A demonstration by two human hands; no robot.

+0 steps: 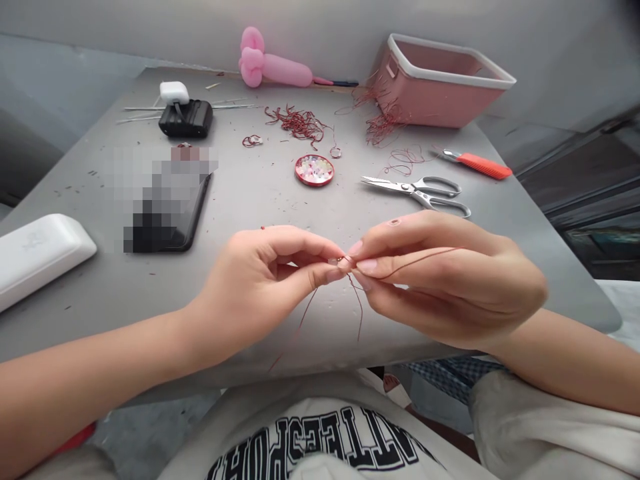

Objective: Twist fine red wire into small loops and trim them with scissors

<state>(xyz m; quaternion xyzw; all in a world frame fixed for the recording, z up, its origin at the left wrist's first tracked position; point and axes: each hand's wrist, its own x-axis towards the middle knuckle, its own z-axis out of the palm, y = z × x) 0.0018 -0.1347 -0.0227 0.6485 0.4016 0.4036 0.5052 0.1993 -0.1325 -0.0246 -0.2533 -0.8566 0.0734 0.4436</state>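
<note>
Near the table's front edge, my left hand point(270, 280) pinches a small piece of beadwork point(341, 260) between thumb and forefinger; its details are mostly hidden by the fingertips. My right hand point(440, 273) meets it there, its fingertips closed on a thin reddish-brown cord point(425, 257) that trails back over the fingers. Loose cord ends point(359, 303) hang below both hands. Beyond them sits a round red-rimmed dish point(314, 171) of pale, colourful beads. Silver scissors point(417, 191) lie behind my right hand.
A pink bin point(430, 90) stands at the back right, by tangled cord point(384, 127) and a red-handled cutter point(483, 165). Cord scraps point(303, 123) lie mid-table. A pink balloon point(280, 69) rests behind. Left are a phone point(197, 210), a black device point(186, 120) and a white case point(47, 257).
</note>
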